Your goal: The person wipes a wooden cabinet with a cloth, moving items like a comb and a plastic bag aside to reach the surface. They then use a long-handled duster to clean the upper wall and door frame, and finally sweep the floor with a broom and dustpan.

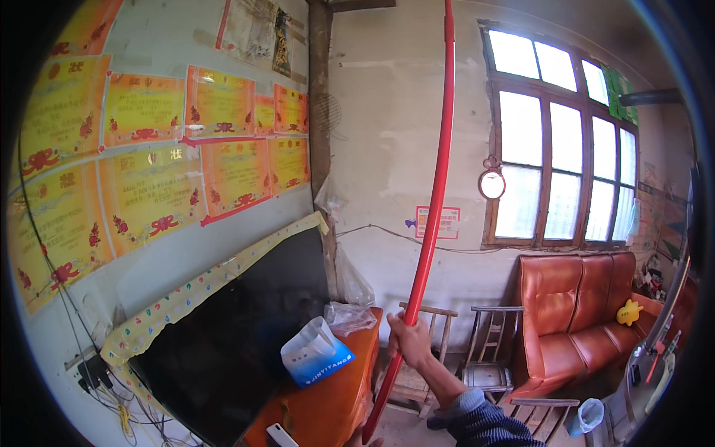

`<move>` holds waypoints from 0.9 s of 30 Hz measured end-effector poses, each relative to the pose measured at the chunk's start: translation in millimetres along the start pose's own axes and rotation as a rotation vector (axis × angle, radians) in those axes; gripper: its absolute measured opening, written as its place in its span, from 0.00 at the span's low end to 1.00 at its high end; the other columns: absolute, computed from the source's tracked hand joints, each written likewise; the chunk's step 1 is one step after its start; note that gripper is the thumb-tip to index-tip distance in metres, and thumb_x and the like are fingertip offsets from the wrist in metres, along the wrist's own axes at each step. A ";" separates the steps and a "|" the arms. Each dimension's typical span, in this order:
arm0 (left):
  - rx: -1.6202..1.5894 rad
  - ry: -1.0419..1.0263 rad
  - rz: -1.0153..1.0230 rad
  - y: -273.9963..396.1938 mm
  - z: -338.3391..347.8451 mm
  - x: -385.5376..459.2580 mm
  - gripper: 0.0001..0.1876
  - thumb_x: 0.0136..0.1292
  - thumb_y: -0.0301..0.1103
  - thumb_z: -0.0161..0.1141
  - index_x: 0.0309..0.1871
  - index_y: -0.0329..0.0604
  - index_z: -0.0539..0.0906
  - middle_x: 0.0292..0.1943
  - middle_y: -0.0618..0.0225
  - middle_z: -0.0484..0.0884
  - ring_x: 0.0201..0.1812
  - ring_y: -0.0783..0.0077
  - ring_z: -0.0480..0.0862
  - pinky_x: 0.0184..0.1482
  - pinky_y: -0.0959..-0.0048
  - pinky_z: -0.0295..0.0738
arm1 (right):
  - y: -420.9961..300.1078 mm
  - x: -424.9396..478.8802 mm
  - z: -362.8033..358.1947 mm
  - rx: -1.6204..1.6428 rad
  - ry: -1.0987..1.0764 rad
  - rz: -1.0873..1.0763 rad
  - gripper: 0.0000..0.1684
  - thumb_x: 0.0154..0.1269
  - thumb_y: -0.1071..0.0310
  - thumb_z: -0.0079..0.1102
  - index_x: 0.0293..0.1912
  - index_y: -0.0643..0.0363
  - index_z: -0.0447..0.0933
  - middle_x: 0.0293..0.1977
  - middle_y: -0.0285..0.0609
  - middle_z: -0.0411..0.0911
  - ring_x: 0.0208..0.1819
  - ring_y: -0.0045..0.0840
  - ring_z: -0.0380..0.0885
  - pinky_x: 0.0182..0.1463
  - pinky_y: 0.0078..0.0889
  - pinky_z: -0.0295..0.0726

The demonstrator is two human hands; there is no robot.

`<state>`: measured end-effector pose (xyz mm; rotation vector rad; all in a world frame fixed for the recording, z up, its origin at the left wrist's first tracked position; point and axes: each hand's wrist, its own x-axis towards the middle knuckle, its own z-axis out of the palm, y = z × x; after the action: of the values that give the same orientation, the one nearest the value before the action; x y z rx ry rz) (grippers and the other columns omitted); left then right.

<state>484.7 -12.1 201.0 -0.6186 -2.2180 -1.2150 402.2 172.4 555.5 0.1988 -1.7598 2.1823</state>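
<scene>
A long red pole [438, 184] rises from the bottom edge to the top of the picture, leaning slightly right, and its upper end is out of view. My right hand [412, 342] is closed around its lower part, the arm in a dark knitted sleeve with a lighter cuff. At the bottom edge, my left hand [357, 439] shows only in part, its fingers around the pole's lower end. Left of the pole stands an orange-brown wooden cabinet [329, 410], with a blue and white bag [318, 357] and a white phone [281, 435] on top.
A large black television [240, 329] with a patterned cloth cover [184, 296] stands along the left wall, below several certificates [151, 193]. Wooden chairs [489, 374] and a brown leather sofa [564, 313] line the far wall under a window [567, 162]. A lined bin [586, 418] sits lower right.
</scene>
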 end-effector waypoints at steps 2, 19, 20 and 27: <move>-0.230 -0.123 -0.284 -11.7 8.1 14.4 0.31 0.64 0.54 0.71 0.62 0.42 0.79 0.44 0.55 0.88 0.43 0.51 0.87 0.44 0.58 0.81 | -0.8 31.3 7.0 -0.005 -0.007 -0.020 0.18 0.74 0.62 0.62 0.29 0.58 0.70 0.14 0.36 0.69 0.11 0.24 0.70 0.16 0.29 0.70; -0.280 0.184 -0.380 54.8 0.1 266.7 0.18 0.74 0.45 0.62 0.49 0.36 0.80 0.34 0.59 0.85 0.34 0.66 0.86 0.34 0.63 0.78 | -28.2 276.4 58.5 0.100 -0.197 -0.177 0.16 0.72 0.62 0.63 0.29 0.59 0.72 0.16 0.35 0.71 0.13 0.20 0.72 0.17 0.26 0.70; -0.311 0.222 -0.344 56.3 5.4 281.9 0.17 0.74 0.45 0.62 0.46 0.37 0.81 0.32 0.60 0.85 0.31 0.69 0.85 0.32 0.64 0.77 | -23.7 296.8 57.2 0.094 -0.209 -0.164 0.15 0.71 0.62 0.63 0.30 0.59 0.72 0.16 0.35 0.71 0.13 0.20 0.72 0.17 0.27 0.70; -0.519 -0.080 -0.821 47.6 73.0 283.5 0.21 0.76 0.49 0.60 0.31 0.42 0.78 0.17 0.74 0.76 0.18 0.79 0.77 0.22 0.73 0.71 | 62.4 340.7 8.5 -0.050 -0.194 -0.014 0.14 0.70 0.62 0.65 0.31 0.61 0.75 0.17 0.36 0.73 0.15 0.21 0.73 0.19 0.30 0.70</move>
<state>283.4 112.9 379.4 0.1211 -2.2890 -2.2388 61.4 209.5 605.6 0.4219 -1.9063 2.1691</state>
